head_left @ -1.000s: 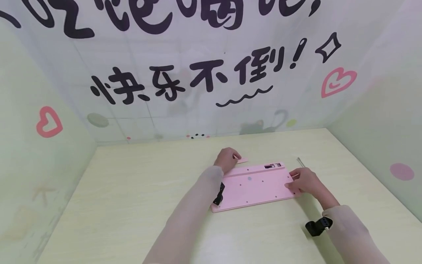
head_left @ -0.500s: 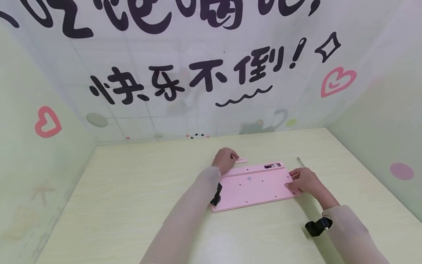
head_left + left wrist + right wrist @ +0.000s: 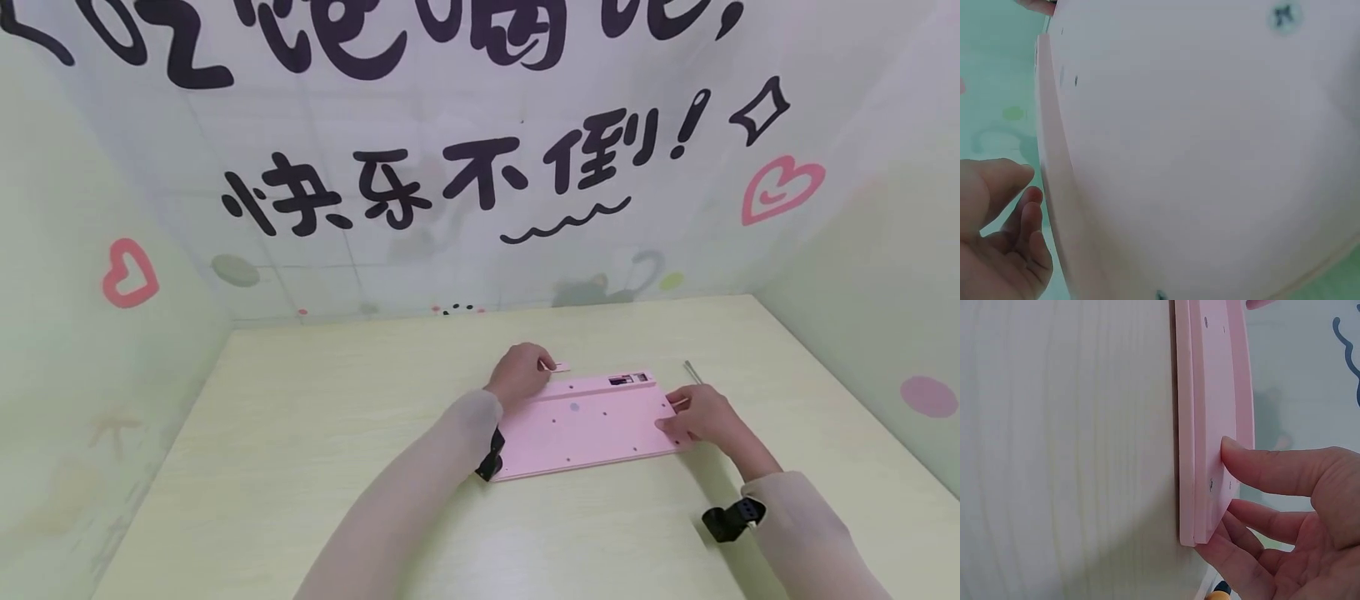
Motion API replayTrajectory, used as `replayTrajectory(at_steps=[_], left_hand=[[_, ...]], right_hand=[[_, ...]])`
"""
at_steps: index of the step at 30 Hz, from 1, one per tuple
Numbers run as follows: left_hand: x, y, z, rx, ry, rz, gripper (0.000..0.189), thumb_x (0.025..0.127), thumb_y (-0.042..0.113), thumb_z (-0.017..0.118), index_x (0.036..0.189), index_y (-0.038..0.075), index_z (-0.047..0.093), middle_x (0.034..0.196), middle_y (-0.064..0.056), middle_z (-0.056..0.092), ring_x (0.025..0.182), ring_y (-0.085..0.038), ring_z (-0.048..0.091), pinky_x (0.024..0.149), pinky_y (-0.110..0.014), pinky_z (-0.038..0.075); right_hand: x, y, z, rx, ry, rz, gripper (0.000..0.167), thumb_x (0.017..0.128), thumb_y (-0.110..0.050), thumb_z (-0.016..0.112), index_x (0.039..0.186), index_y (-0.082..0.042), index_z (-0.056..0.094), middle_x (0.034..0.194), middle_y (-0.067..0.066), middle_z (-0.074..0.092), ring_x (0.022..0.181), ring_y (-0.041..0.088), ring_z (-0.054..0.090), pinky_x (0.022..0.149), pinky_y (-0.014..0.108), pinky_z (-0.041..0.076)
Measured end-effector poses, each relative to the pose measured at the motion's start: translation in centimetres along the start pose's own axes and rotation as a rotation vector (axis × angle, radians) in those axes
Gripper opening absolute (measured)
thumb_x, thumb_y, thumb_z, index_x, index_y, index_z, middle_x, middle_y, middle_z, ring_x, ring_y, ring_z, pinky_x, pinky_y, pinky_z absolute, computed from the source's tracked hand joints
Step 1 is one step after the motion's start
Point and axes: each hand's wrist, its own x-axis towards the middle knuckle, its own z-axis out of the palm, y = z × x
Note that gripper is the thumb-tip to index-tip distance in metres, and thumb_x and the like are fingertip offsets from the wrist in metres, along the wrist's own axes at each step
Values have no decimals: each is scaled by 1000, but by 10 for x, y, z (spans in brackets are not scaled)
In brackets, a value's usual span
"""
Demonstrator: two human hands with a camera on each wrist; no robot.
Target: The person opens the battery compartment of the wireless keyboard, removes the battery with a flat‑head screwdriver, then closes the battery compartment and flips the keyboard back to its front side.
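A pink keyboard (image 3: 592,429) lies face down on the table, its underside with several screw holes upward. An uncovered compartment (image 3: 632,380) shows at its far right edge. Beyond its far edge, my left hand (image 3: 523,372) pinches a small pink strip (image 3: 562,367), which looks like a battery cover. The left wrist view shows the curled thumb and fingers (image 3: 1027,215), but the strip is hidden there. My right hand (image 3: 705,414) grips the keyboard's right end, thumb on the underside and fingers beneath; the right wrist view shows this thumb (image 3: 1272,470) clearly.
A screwdriver's metal shaft (image 3: 693,372) shows behind my right hand; part of an orange and black handle (image 3: 1219,594) appears in the right wrist view. Printed cloth walls (image 3: 375,275) enclose the pale wooden table (image 3: 315,433) at the back and sides.
My left hand has shifted slightly right along the pink strip, covering more of it. The keyboard and my right hand stay put; the head view has swung slightly left.
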Motion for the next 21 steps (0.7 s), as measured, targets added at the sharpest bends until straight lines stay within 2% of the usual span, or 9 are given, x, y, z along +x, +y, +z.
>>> replayTrajectory(at_steps=[6, 10, 15, 17, 21], left_hand=[[-13, 5, 2, -19, -17, -14, 13, 85, 7, 63, 94, 13, 70, 84, 5, 57, 77, -10, 51, 70, -22, 43], [-23, 9, 0, -10, -2, -17, 13, 85, 8, 63, 95, 13, 70, 84, 5, 55, 79, -11, 49, 70, -23, 41], [-32, 9, 1, -55, 21, -39, 15, 85, 7, 62, 97, 11, 70, 87, 2, 51, 82, -13, 46, 73, -25, 41], [-33, 5, 4, -91, 38, -34, 15, 85, 6, 62, 98, 10, 70, 88, 2, 51, 83, -12, 47, 74, -24, 41], [-34, -2, 11, -156, 79, 16, 15, 85, 5, 63, 99, 8, 70, 90, 2, 52, 86, -12, 49, 76, -22, 42]], right_hand=[[-1, -1, -1, -1, -5, -1, 59, 75, -21, 75, 115, 15, 50, 103, 28, 55, 83, 27, 52, 62, 32, 47], [-2, -3, 0, -3, -9, 1, 59, 76, -20, 74, 116, 15, 49, 103, 28, 54, 82, 27, 52, 62, 31, 47], [-1, -2, 1, 5, -9, 2, 60, 76, -21, 74, 116, 15, 49, 104, 29, 54, 80, 26, 52, 60, 31, 47], [-1, -1, 1, 16, -10, 1, 60, 76, -22, 75, 116, 15, 49, 103, 28, 54, 80, 25, 52, 59, 30, 47], [-1, 2, -1, 32, -19, -4, 62, 75, -21, 76, 116, 16, 49, 101, 27, 56, 78, 23, 53, 60, 30, 49]])
